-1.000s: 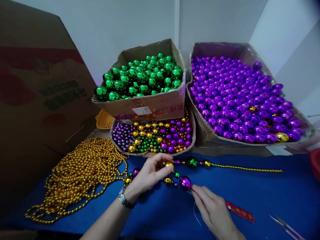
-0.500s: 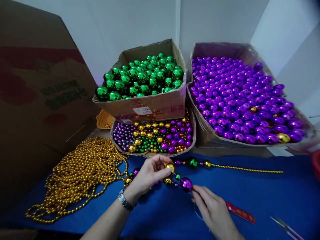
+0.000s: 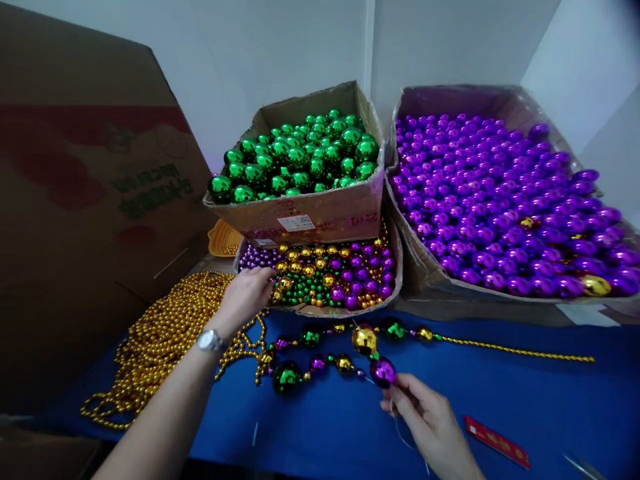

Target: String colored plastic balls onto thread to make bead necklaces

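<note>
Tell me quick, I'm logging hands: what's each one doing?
Left hand: reaching into the mixed bead tray, grip cannot be told.
Right hand: pinching the thread by the purple bead.

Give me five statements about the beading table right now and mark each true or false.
1. The left hand reaches into the tray of mixed beads. True.
2. The box of green balls sits right of the box of purple balls. False: it sits to their left.
3. The right hand rests near the purple ball on the strand. True.
4. The gold bead chains lie inside a box. False: they are piled on the blue table.
5. The red card lies on the table. True.
</note>
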Motion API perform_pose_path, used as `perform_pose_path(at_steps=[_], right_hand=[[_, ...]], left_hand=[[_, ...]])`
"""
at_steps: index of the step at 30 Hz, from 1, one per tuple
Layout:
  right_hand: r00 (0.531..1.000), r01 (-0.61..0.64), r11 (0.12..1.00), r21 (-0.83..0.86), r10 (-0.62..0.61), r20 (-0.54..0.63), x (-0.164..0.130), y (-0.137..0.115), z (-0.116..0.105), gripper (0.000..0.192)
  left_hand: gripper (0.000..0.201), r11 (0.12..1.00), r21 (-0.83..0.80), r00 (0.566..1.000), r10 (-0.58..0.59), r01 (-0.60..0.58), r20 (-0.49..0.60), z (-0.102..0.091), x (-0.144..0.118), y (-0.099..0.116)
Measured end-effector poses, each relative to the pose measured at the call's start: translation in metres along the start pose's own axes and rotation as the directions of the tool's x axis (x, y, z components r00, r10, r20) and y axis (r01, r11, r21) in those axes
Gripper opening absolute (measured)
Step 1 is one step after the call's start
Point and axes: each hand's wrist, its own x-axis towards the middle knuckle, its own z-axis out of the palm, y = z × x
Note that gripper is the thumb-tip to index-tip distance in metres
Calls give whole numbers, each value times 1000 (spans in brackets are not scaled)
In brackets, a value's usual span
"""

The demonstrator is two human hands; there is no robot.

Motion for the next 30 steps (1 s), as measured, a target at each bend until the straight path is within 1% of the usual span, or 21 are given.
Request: perform_pose_path(at_steps=[2, 3, 5, 7, 9, 11, 12, 13, 14, 15, 16, 17, 18, 19, 20, 21, 23, 26, 30], right_hand=[[1000, 5, 1000, -14, -5, -3, 0, -1, 0, 28], [1000, 10, 1000, -23, -10, -1, 1, 1, 0, 28], [1000, 28, 999, -43, -28, -2, 1, 4, 2, 28], [999, 49, 997, -58, -50, -5, 1, 8, 4, 29], [997, 74, 995, -71, -75, -7, 1, 10, 4, 29], [995, 99, 991, -93, -100, -6, 0, 9, 4, 28], [994, 110, 988, -110, -112, -6, -1, 8, 4, 27], [992, 120, 985, -128, -122, -11, -2, 6, 3, 26], [991, 129, 981, -147, -132, -15, -2, 4, 3, 25], [990, 136, 976, -168, -141, -21, -2, 3, 3, 23], [988, 145, 971, -188, -153, -26, -2, 1, 3, 22], [986, 156, 966, -208, -165, -31, -2, 0, 3, 21], [983, 168, 960, -225, -180, -35, -2, -1, 4, 20], [981, 178, 954, -241, -193, -37, -2, -2, 4, 19], [978, 188, 949, -253, -204, -40, -2, -3, 4, 19], [975, 197, 945, -261, -216, -45, -3, -4, 4, 18], [972, 205, 941, -269, -228, -57, -3, -6, 3, 18], [970, 202, 940, -274, -230, -76, -4, -8, 1, 18], [970, 201, 938, -283, -231, -77, -4, -9, 0, 19]], left_hand=[[21, 997, 78, 993, -19, 10, 114, 2, 18, -21], [17, 996, 83, 988, -22, 9, 153, 4, 25, -27], [13, 997, 78, 985, -29, 16, 168, 9, 34, -31], [13, 997, 68, 989, -43, 33, 142, 12, 37, -28], [15, 997, 33, 994, -69, 66, 86, 13, 36, -22], [23, 995, -11, 995, -101, 101, 19, 12, 30, -14], [28, 992, -65, 993, -113, 112, -17, 11, 26, -8], [33, 976, -188, 992, -122, 112, -44, 10, 20, -1], [35, 924, -369, 991, -128, 100, -50, 10, 13, 8], [36, 788, -610, 991, -130, 82, -35, 10, 6, 18], [35, 552, -831, 993, -115, 74, 11, 12, -2, 28], [32, 288, -953, 994, -79, 96, 76, 14, -9, 39], [30, 63, -988, 990, -34, 141, 139, 17, -15, 50], [28, -89, -977, 981, 10, 195, 195, 20, -21, 60], [26, -186, -951, 969, 46, 245, 241, 23, -26, 68], [24, -245, -927, 959, 70, 284, 275, 25, -30, 75], [23, -300, -894, 944, 97, 331, 317, 30, -34, 85], [23, -329, -874, 934, 122, 358, 337, 31, -37, 92], [20, -342, -865, 930, 133, 367, 342, 30, -41, 98]])
